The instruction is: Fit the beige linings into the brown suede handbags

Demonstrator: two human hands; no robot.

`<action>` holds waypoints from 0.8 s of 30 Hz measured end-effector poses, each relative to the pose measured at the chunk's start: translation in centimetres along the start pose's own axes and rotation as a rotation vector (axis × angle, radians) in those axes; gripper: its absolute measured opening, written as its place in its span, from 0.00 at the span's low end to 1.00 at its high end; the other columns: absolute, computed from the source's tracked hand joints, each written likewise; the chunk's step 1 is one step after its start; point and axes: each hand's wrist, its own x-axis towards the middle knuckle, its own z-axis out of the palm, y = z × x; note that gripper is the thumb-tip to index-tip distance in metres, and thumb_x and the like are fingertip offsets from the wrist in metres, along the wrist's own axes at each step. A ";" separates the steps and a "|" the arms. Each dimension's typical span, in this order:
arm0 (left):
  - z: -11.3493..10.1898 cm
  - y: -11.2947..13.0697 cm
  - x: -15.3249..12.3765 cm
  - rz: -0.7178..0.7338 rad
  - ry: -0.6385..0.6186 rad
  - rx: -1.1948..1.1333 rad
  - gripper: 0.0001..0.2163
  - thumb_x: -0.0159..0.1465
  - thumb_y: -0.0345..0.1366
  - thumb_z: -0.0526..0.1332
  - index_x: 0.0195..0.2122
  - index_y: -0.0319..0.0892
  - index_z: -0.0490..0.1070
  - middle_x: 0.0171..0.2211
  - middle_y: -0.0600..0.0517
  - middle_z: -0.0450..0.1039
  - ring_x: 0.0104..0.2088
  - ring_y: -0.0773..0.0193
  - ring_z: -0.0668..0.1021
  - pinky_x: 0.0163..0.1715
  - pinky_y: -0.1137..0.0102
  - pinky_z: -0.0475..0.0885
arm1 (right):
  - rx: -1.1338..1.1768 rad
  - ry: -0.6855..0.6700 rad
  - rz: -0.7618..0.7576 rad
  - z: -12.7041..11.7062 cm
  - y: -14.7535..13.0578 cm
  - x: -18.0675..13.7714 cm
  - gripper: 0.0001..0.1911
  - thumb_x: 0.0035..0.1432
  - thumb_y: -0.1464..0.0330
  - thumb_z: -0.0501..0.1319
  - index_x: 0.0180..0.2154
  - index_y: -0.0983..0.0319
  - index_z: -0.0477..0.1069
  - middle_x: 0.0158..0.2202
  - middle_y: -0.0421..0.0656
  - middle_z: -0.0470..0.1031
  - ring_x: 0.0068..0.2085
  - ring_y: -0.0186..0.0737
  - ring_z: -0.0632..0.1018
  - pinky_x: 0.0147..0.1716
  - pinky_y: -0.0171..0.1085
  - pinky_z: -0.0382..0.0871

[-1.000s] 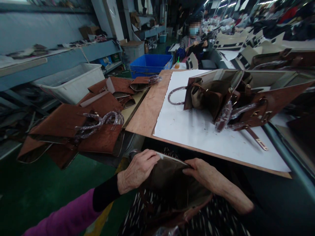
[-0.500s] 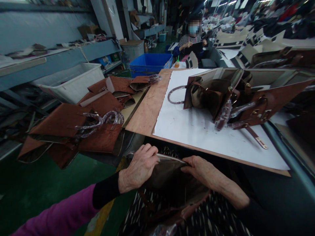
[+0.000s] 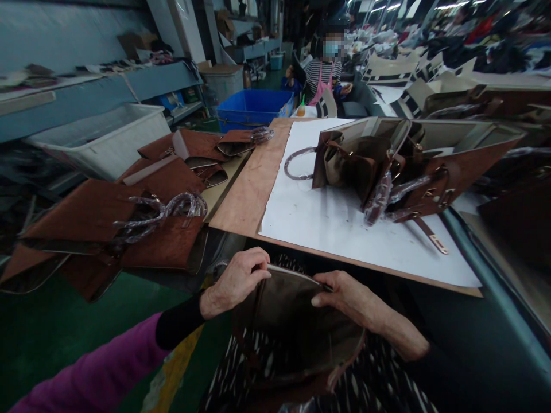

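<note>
A brown handbag (image 3: 297, 321) rests in my lap with its mouth facing up, showing a dark tan lining. My left hand (image 3: 241, 278) pinches the far rim near its left corner, thumb on the inside. Farther right along that same rim, my right hand (image 3: 344, 292) grips the edge between thumb and fingers. Between the two hands the pale edge of the rim runs taut. The bag's lower front is dim, and a bit of clear wrapping shows at the bottom of the view.
Brown bags with plastic-wrapped handles (image 3: 163, 212) are piled at left. On the white sheet (image 3: 301, 212) over a wooden board (image 3: 235, 215) stand more brown handbags (image 3: 365, 166). Behind are a blue bin (image 3: 253, 109), a white tub (image 3: 107, 137) and a masked co-worker (image 3: 325, 74).
My left thumb now shows against the inside of the rim, and the bag's mouth looks wider. The view has shifted slightly right. The co-worker has lowered a dark piece and parted their hands.
</note>
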 end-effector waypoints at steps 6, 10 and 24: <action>0.4 -0.1 0.2 0.005 0.018 -0.039 0.08 0.55 0.27 0.58 0.20 0.38 0.62 0.30 0.52 0.69 0.31 0.67 0.71 0.33 0.72 0.66 | -0.031 0.013 -0.013 -0.4 -0.6 -0.4 0.08 0.44 0.66 0.60 0.31 0.59 0.71 0.27 0.35 0.71 0.31 0.35 0.70 0.27 0.31 0.56; 0.4 -0.2 0.3 0.001 0.010 -0.074 0.07 0.55 0.27 0.58 0.21 0.38 0.62 0.29 0.52 0.69 0.31 0.67 0.71 0.33 0.72 0.66 | -0.084 0.093 -0.038 -0.6 -1.1 -0.6 0.06 0.49 0.65 0.57 0.30 0.59 0.70 0.25 0.35 0.68 0.30 0.34 0.68 0.28 0.31 0.56; 0.2 0.1 0.7 -0.023 -0.063 -0.014 0.08 0.56 0.25 0.59 0.38 0.39 0.69 0.34 0.53 0.72 0.35 0.67 0.73 0.37 0.73 0.67 | -0.077 0.104 0.025 -0.1 -1.0 -0.6 0.11 0.54 0.63 0.52 0.25 0.60 0.66 0.22 0.35 0.63 0.26 0.32 0.65 0.26 0.31 0.54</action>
